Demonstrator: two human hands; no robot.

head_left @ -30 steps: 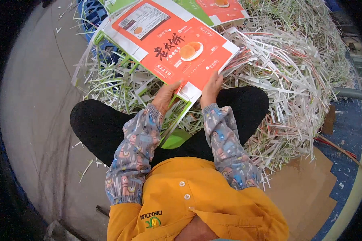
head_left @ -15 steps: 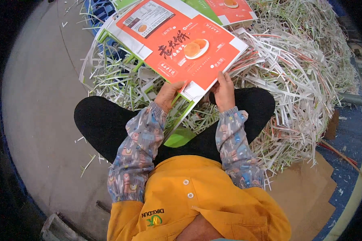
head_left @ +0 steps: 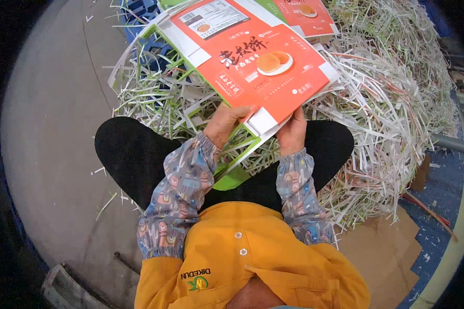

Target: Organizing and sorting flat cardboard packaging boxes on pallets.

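Observation:
A stack of printed cardboard sheets (head_left: 258,56), orange with white and green edges and pictures of round cakes, slants away from me above my lap. My left hand (head_left: 225,123) is closed on its near left corner, the thumb lying on top. At the near right edge, my right hand (head_left: 293,135) grips the same sheets, with its fingers partly hidden beneath them. How many sheets lie in the stack I cannot tell. Below my left hand, narrow green and white strips (head_left: 237,157) hang from the near edge, beside a bright green piece (head_left: 231,178).
A big heap of shredded paper strips (head_left: 381,123) spreads to the right and between my knees. Another orange printed sheet (head_left: 307,15) lies at the far side. A blue plastic crate (head_left: 139,20) shows at the far left. Brown cardboard (head_left: 379,252) covers the floor at right.
The sheets have shifted to the right and slightly nearer. My right hand has moved down, its fingers now reaching further under the edge. My left hand has moved a little right.

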